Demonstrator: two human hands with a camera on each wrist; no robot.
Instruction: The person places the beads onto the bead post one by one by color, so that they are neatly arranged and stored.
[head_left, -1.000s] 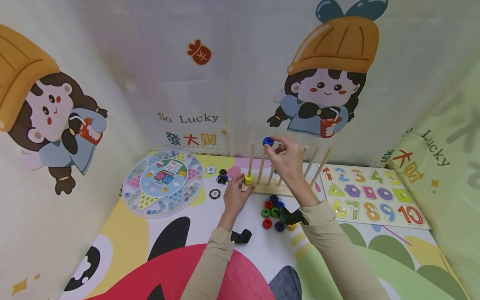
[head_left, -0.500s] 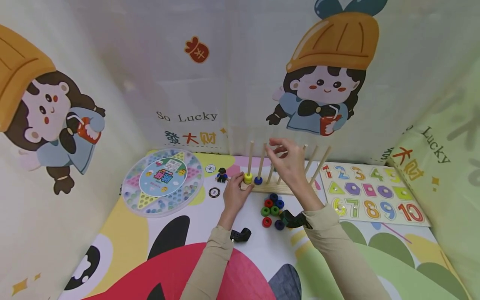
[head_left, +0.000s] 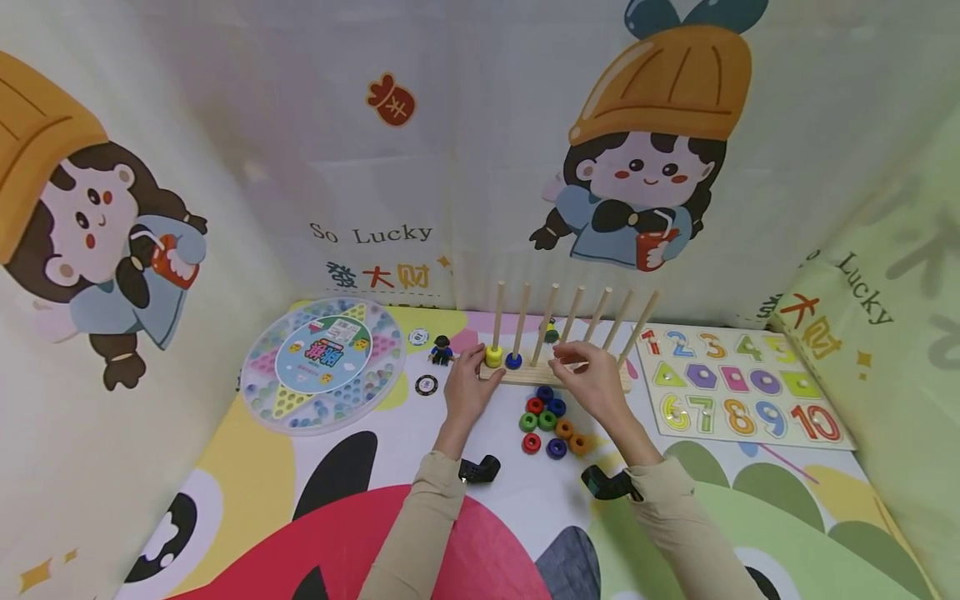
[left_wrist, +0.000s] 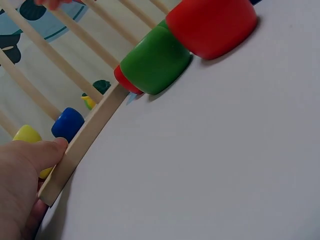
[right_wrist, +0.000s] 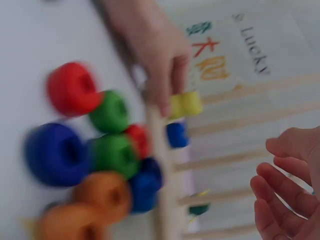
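A wooden peg stand [head_left: 536, 379] with several upright dowels lies along the back of the table. My left hand [head_left: 467, 385] grips its left end, the thumb on the front of the base in the left wrist view. Yellow beads [head_left: 493, 357] sit on the leftmost peg, and a blue bead [head_left: 513, 361] is at the bottom of the second. My right hand [right_wrist: 295, 185] is in the air beside the pegs, fingers loosely bent with nothing in them. In front of the stand lie loose beads: red [head_left: 532, 443], green [head_left: 528, 422], dark blue [head_left: 557, 448] and orange [head_left: 579, 443].
A round marble board game [head_left: 326, 367] lies at the left. Near it are a small toy figure [head_left: 441, 350] and a black-and-white chip [head_left: 426, 385]. A number-and-shape puzzle board [head_left: 742, 387] lies right of the stand. A patterned curtain [head_left: 480, 167] hangs behind.
The blue bead left my right hand and dropped down the second peg. That hand then moved down and slightly right, uncovering the pegs. My left hand kept its grip on the stand.
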